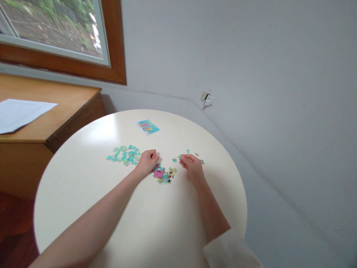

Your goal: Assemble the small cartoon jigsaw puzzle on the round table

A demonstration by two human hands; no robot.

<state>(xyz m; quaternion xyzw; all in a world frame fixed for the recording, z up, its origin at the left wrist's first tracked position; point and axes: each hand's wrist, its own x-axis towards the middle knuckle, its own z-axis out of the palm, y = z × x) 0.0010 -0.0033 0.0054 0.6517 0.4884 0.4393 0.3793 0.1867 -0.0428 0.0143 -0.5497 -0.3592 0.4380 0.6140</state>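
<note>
A partly joined jigsaw puzzle (pixel 158 172) with pink and yellow cartoon figures lies on the round white table (pixel 134 223). My left hand (pixel 147 162) rests at its upper left edge with the fingers curled closed; whatever they hold, if anything, is hidden. To the right, my right hand (pixel 192 165) pinches a small puzzle piece (pixel 180 157) between thumb and fingertips. A few loose pieces lie around that hand, among them a teal piece (pixel 174 160). Left of my left hand spreads a pile of teal and green puzzle pieces (pixel 125 154).
A small picture card (pixel 148 127) with the cartoon scene lies toward the table's far side. A wooden cabinet (pixel 75 108) with a white sheet (pixel 22 113) on it stands at left, below a window. A wall socket with a plug (pixel 208 99) is beyond the table.
</note>
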